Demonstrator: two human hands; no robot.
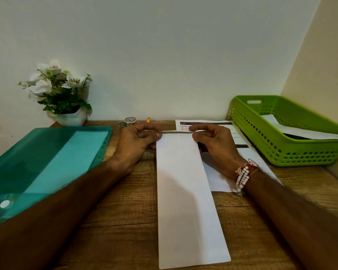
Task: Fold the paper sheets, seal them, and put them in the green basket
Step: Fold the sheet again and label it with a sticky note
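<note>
A person at a wooden table works both hands at the far end of a long white sheet, folded into a narrow strip that runs from the near edge straight towards the wall. The left hand pinches the strip's far left corner between thumb and curled forefinger. The right hand pinches the far right corner the same way, and the end edge is lifted slightly off the table between them. Bead bracelets circle the right wrist. Under the right hand, and partly under the strip, a printed page lies flat, with dark bars of text at its far end. The green basket stands to the right, just beside the page and apart from the strip — white paper lies inside it. A teal folder sits at the left, partly hidden by the left forearm. Along the wall are a pot of white flowers, a roll of tape and an orange pencil — the last two just beyond the left hand.
</note>
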